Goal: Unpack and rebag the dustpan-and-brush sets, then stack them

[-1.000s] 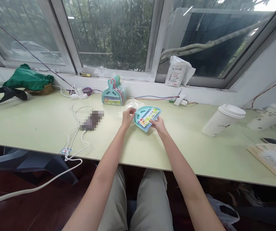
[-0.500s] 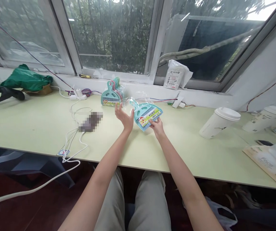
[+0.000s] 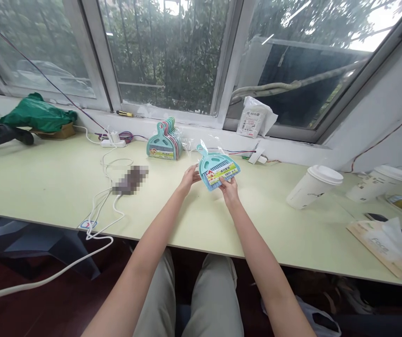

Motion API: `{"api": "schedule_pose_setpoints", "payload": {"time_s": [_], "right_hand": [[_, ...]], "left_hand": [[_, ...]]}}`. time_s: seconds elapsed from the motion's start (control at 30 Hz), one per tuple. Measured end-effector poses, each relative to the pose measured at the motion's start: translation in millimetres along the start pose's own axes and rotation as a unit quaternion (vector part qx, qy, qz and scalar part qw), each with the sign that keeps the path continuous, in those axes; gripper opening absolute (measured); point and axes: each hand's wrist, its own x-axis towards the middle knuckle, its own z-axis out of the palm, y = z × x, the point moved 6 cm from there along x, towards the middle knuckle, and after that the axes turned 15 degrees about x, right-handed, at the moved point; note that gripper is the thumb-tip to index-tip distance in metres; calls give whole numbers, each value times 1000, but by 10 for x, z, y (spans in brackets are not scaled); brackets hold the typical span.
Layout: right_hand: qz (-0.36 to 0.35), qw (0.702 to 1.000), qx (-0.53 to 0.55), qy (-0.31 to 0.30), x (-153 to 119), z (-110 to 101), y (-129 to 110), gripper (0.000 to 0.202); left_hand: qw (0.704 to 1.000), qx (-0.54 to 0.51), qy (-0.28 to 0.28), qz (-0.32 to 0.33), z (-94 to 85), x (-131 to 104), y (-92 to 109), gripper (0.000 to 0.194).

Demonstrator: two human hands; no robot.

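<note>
A teal dustpan set (image 3: 218, 167) in clear plastic wrap, with a yellow-green label and blue bristles, is held above the table, its handle tilted up and left. My right hand (image 3: 229, 191) grips its lower edge, thumb on the front. At its left edge is my left hand (image 3: 189, 179), fingers closed against the side and partly hidden behind it. Behind and to the left, a row of several similar wrapped dustpan sets (image 3: 162, 142), teal and pink, stands upright by the wall.
White cables and a blurred dark object (image 3: 130, 180) lie on the table (image 3: 46, 187) to the left, near a power strip (image 3: 113, 142). Two white cups (image 3: 313, 187) and a tissue pack (image 3: 385, 243) are at the right. A green bag (image 3: 39, 113) is far left.
My left hand has gone from spread fingers beside the dustpan set to holding its left edge. In the view, the set and my right hand have shifted slightly right.
</note>
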Motion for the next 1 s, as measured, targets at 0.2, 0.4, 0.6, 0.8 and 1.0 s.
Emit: {"api": "schedule_pose_setpoints", "payload": {"time_s": [0.2, 0.4, 0.6, 0.8, 1.0], "right_hand": [[-6, 1000, 9, 3, 20, -31, -25, 53], [-3, 1000, 1, 0, 44, -56, -32, 57], [-7, 999, -30, -10, 62, -41, -4, 51], [-14, 999, -31, -12, 44, 4, -37, 50], [-31, 997, -67, -18, -37, 84, -27, 51]], "left_hand": [[999, 16, 15, 24, -176, 7, 56, 50], [996, 55, -7, 68, -184, -36, 132, 77], [984, 53, -164, 42, 22, -116, 126, 87], [967, 4, -255, -5, 105, -206, 141, 60], [990, -16, -137, 37, 154, -148, 100, 55]]}}
